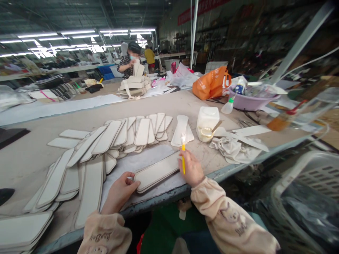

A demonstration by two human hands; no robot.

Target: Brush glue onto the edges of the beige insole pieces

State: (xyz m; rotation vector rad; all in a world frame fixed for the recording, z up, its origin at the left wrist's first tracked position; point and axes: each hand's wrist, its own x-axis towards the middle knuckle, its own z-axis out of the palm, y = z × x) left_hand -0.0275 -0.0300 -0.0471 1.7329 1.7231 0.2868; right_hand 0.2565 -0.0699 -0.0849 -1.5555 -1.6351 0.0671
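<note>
My left hand [120,192] presses its curled fingers on the near end of a long cream strap piece [156,171] lying on a grey mat [137,163] at the table's front edge. Just right of that piece, my right hand [192,169] grips a yellow-handled brush [183,155] upright, its glue-wet tip raised above the table. A white glue tub [207,123] with a spatula in it stands behind the brush, beside a crumpled rag [233,148].
Several cream strap pieces [116,135] fan across the table [31,155] and stack at the left. An orange bag [210,84] and a purple basin [250,102] sit far right. A white basket [307,190] stands below right. Another person works at the far end.
</note>
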